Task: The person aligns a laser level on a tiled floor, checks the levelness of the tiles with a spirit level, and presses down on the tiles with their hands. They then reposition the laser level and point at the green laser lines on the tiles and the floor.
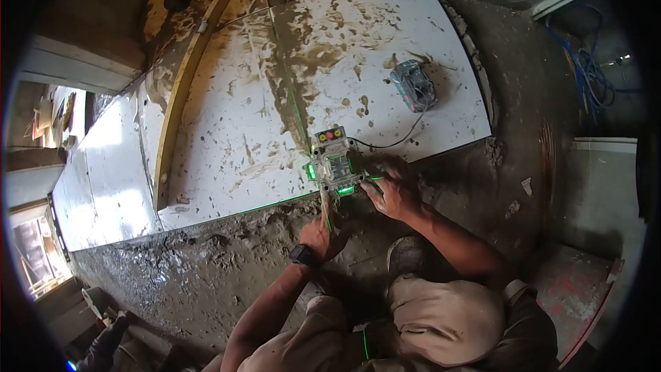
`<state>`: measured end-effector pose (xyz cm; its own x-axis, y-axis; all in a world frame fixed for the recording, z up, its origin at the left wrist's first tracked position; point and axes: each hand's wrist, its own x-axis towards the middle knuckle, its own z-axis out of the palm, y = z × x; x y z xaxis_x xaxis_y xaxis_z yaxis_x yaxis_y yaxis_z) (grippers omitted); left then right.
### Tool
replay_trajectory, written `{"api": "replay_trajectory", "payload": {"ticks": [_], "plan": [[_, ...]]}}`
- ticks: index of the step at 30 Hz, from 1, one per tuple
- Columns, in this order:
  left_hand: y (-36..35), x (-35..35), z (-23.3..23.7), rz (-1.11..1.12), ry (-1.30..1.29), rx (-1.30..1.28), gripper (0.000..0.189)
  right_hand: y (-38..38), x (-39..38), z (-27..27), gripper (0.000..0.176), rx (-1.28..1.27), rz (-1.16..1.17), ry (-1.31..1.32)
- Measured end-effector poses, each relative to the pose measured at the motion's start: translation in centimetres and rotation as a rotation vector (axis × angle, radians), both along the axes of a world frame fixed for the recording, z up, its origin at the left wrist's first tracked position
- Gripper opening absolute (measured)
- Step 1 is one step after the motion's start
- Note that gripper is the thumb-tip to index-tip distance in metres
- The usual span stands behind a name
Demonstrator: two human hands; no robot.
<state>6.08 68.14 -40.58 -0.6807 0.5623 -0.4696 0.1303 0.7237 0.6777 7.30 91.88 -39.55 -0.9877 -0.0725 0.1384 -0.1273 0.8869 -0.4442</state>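
A laser level (337, 164) with a clear casing and glowing green windows stands at the near edge of the white, mud-spattered board (227, 124). Just below it is my left hand (319, 235), with a dark watch on the wrist; its fingers point up at a pale narrow piece under the device, and their grip is unclear. My right hand (394, 193) is at the device's lower right side, thumb and fingers apart. A black cable runs from the device to a battery pack (414, 86) lying on the board. Green laser lines cross the board.
A long yellow wooden bar (180, 96) lies across the board's left part. Wet mud (206, 262) borders the near edge. Blue cables (591, 76) are at the far right, above a grey panel (595, 186). At the lower left, part of another person (103, 344) shows.
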Motion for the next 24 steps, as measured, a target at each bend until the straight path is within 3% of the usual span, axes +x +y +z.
{"api": "replay_trajectory", "payload": {"ticks": [9, 24], "plan": [[0.2, -0.3, -0.9, 0.04, -0.03, -0.03, 0.104, -0.1, -2.1, 0.0, 0.056, -0.033, 0.026, 0.016], [0.3, -0.8, -0.6, -0.007, -0.03, -0.082, 0.105, -0.2, -2.1, -0.6, 0.053, -0.044, 0.003, 0.052]]}}
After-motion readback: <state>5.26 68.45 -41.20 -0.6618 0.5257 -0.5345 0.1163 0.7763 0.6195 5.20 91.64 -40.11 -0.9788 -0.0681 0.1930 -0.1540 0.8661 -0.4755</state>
